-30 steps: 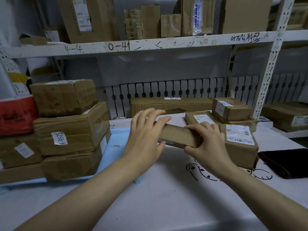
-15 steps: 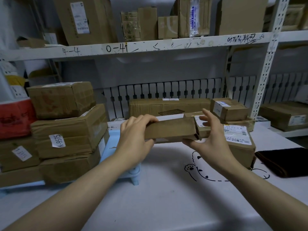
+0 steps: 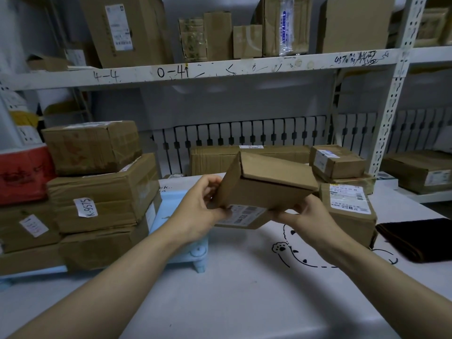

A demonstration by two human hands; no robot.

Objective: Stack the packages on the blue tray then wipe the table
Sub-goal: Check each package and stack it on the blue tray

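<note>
I hold a flat brown cardboard package in the air above the white table, tilted with its labelled side facing down. My left hand grips its left end and my right hand supports its lower right edge. The blue tray lies at the left, and several brown packages are stacked on it. More packages stand on the table to the right of my hands. A dark folded cloth lies at the right edge of the table.
A long flat carton lies at the back of the table against a black-and-white railing. A red box sits far left. A white metal shelf with boxes runs overhead, and its upright post stands at the right.
The package has risen from the table and turned over, so its label now faces down. Both hands moved up with it and shifted their hold to its ends.
</note>
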